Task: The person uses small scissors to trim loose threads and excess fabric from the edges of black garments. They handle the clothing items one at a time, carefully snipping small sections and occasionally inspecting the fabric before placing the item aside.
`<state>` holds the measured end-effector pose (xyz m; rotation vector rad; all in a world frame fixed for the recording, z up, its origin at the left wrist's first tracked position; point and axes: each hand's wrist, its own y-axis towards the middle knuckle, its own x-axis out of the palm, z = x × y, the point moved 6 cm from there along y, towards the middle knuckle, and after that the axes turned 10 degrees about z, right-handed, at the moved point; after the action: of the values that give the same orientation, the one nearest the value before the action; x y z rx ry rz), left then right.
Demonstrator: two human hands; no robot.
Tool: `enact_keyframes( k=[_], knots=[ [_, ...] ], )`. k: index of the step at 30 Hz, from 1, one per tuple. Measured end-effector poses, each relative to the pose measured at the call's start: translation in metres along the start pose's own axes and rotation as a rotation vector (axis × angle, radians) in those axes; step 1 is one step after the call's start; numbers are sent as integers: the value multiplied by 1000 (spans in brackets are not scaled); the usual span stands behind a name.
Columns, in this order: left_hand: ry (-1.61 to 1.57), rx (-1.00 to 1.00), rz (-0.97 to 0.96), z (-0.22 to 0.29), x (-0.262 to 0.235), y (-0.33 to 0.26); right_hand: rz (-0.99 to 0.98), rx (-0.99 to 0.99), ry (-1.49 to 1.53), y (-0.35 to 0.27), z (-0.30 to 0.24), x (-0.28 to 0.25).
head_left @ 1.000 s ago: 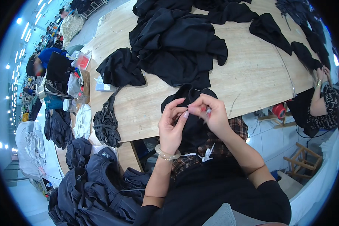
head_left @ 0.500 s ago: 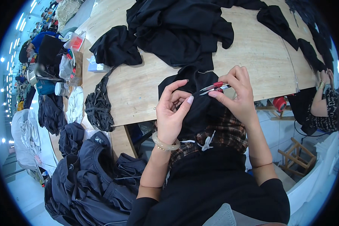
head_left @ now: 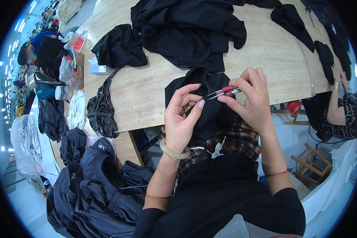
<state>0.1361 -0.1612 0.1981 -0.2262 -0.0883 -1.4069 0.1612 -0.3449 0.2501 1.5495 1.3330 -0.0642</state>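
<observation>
1. Red-handled snips (head_left: pixel 227 89), bunched inside the right hand (head_left: pixel 254 104) a second ago, now extend toward the left hand (head_left: pixel 179 123).
2. Their blades (head_left: pixel 217 93) (spread wider half a second earlier) sit closer together.
3. Both hands, nearly meeting at first, stand apart.

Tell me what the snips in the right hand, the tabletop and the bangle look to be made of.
Snips: metal blades, probably steel, given their silvery shine; the red grip looks like plastic or a coating. Tabletop: pale wood or wood-look laminate, judging by its streaky grain. Bangle: pale, smooth and slightly glossy, perhaps stone or plastic; I cannot tell which.
</observation>
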Motion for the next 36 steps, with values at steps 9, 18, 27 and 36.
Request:
enact_keyframes(
  k=[9,18,27,36],
  knots=[
    [-4,-6,-17,2,1,-1,-39,162,177,-6,10,7],
    [-10,26,-53,6,6,-1,-187,747,918,-30,25,44],
    [-83,-37,-42,8,2,2,81,158,327,-5,2,11],
    [-137,-92,-41,5,-1,3,227,564,751,-30,25,18]
  ],
)
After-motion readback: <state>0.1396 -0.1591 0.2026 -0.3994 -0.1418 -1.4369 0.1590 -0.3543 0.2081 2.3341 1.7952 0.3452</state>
